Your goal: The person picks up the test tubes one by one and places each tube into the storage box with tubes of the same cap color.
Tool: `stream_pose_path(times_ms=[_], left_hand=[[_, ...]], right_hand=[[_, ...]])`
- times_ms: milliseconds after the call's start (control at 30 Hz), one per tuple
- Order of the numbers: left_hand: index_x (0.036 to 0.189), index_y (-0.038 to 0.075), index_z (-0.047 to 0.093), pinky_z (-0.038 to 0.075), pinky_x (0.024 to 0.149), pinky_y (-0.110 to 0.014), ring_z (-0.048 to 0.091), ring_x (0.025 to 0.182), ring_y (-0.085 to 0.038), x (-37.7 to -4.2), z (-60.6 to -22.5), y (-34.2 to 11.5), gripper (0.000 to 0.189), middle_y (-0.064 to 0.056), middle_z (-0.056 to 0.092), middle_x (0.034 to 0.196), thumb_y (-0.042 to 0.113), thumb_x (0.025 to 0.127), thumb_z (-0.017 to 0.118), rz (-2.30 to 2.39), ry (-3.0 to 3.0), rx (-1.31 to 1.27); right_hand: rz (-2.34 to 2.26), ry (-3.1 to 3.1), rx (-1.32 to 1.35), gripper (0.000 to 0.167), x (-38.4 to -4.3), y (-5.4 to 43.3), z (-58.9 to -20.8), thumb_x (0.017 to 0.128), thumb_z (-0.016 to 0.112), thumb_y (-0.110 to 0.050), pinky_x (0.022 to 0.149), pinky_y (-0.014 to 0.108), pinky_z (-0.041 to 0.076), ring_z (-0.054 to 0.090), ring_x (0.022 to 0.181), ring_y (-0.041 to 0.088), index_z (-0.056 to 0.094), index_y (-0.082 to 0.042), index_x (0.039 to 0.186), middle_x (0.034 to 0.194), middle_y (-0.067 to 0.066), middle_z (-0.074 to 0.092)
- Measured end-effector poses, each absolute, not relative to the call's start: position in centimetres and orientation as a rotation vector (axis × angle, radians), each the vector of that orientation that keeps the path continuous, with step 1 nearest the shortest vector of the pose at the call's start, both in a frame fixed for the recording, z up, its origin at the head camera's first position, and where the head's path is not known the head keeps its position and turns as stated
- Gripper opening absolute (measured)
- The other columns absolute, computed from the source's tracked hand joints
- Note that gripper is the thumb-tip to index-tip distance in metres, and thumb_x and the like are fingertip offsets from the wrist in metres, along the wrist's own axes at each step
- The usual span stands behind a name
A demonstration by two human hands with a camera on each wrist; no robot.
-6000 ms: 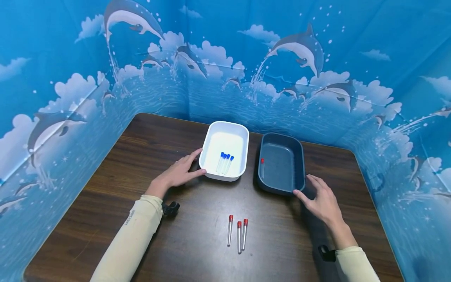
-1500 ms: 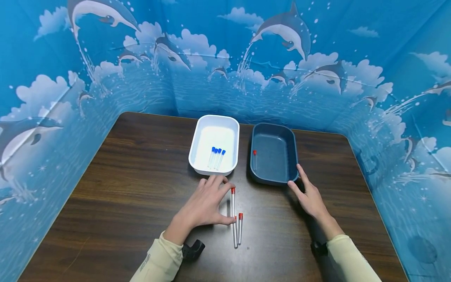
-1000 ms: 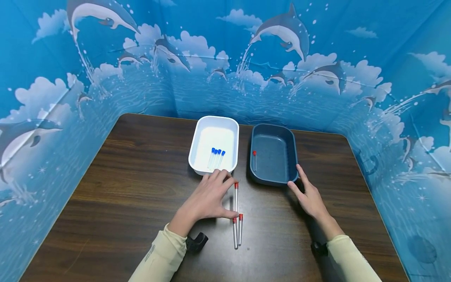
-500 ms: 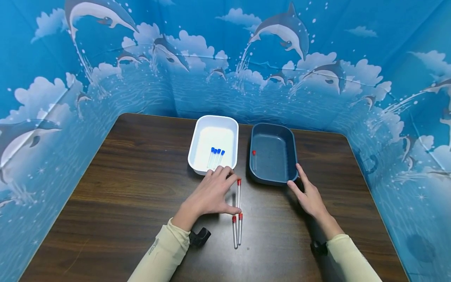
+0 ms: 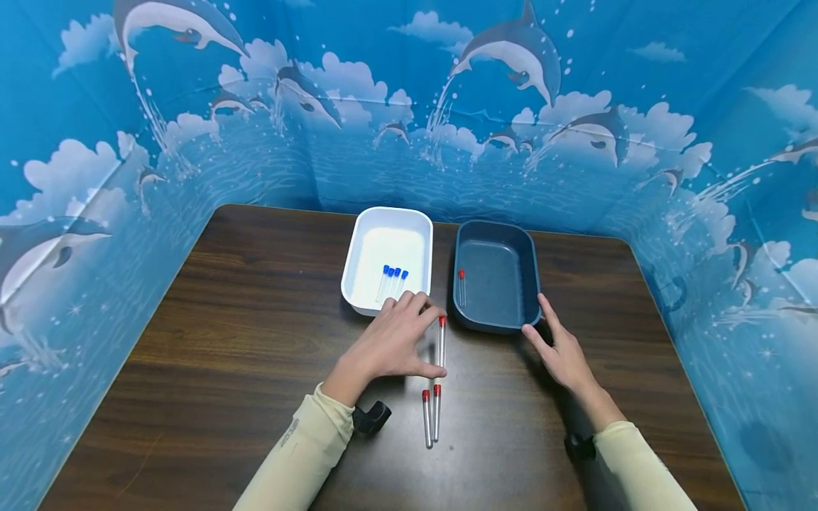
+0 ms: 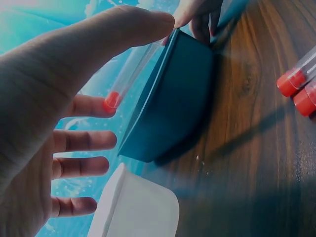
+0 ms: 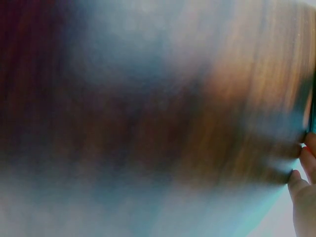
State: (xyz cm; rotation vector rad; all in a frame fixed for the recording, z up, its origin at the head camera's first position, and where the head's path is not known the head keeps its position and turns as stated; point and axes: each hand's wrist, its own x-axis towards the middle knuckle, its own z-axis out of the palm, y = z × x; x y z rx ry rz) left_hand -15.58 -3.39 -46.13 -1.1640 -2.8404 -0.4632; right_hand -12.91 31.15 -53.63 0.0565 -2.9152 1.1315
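My left hand (image 5: 393, 344) pinches a red-capped test tube (image 5: 442, 345) end to end, index finger at the cap and thumb at the bottom. In the left wrist view this tube's red cap (image 6: 112, 100) meets the index fingertip, the other fingers spread apart. The held tube is raised off the table, just in front of the gap between the trays. My right hand (image 5: 567, 358) rests thumb and index finger at the near right corner of the dark tray (image 5: 501, 291). Inside that tray lies one red-capped tube (image 5: 462, 287). Two more red-capped tubes (image 5: 427, 422) lie on the table, below my left hand.
A white tray (image 5: 353, 284) stands left of the dark one, with several blue-capped tubes (image 5: 391, 280) in it. Both trays sit near the back of the wooden table (image 5: 275, 284). A blue dolphin-print curtain (image 5: 383, 170) hangs behind. The right wrist view is mostly blurred.
My left hand left the white tray's side and took a red-capped tube from the table. Over the last second it has carried it up and right. The right hand stays at the dark tray.
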Motion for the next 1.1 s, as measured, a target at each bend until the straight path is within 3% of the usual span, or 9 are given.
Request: stream_pose_path(times_ms=[1100], left_hand=[[0.136,0.022,0.053,0.034,0.075,-0.034,0.038,0.099,-0.017,-18.3,-44.8,-1.3,0.094,0.001,0.046,0.120,0.082,0.065,0.066,-0.338,-2.822,-1.224]], right_hand=[[1.127,-2.932,0.049,0.070,-12.9,31.0,-53.4,0.101,0.048,-0.047,0.100,0.069,0.027,0.034,0.135,0.049,0.008,-0.038,0.158,0.148,0.026,0.040]])
